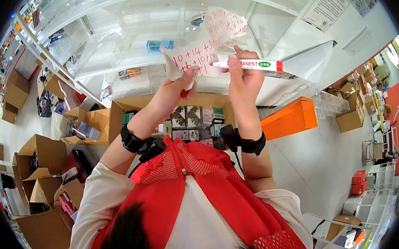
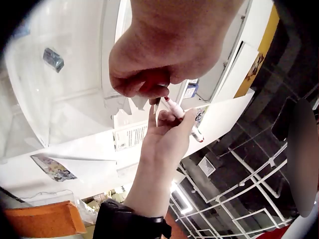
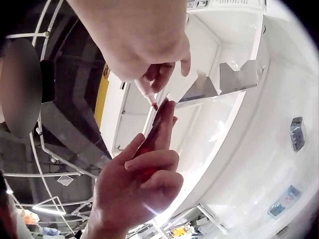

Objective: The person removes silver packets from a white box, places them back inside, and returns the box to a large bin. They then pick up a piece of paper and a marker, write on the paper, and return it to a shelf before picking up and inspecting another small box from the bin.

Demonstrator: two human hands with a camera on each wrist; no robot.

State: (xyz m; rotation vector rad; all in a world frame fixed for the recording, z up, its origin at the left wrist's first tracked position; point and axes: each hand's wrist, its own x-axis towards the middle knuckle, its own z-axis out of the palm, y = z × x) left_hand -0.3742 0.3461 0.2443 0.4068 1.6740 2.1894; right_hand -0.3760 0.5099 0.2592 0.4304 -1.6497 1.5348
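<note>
A white paper slip (image 1: pixel 192 59) with red handwritten sums is held up in front of clear shelves. My left hand (image 1: pixel 184 79) pinches its lower edge and also holds a red marker cap (image 1: pixel 183 93). My right hand (image 1: pixel 237 64) grips a red permanent marker (image 1: pixel 254 64), whose tip touches the slip's right side. In the left wrist view the left hand (image 2: pixel 149 88) pinches the paper (image 2: pixel 124 107) while the marker (image 2: pixel 180 114) lies in the right hand (image 2: pixel 167 132). The right wrist view shows the right hand (image 3: pixel 157 74), the marker tip (image 3: pixel 149 97), the cap (image 3: pixel 152 134) and the left hand (image 3: pixel 144 172).
An open cardboard box (image 1: pixel 210 102) of small packaged items stands below the hands. An orange bin (image 1: pixel 288 117) sits to its right. Clear acrylic shelves (image 1: pixel 136 37) with a blue box (image 1: pixel 159 45) rise behind. Several open cartons (image 1: pixel 44 160) crowd the floor at the left.
</note>
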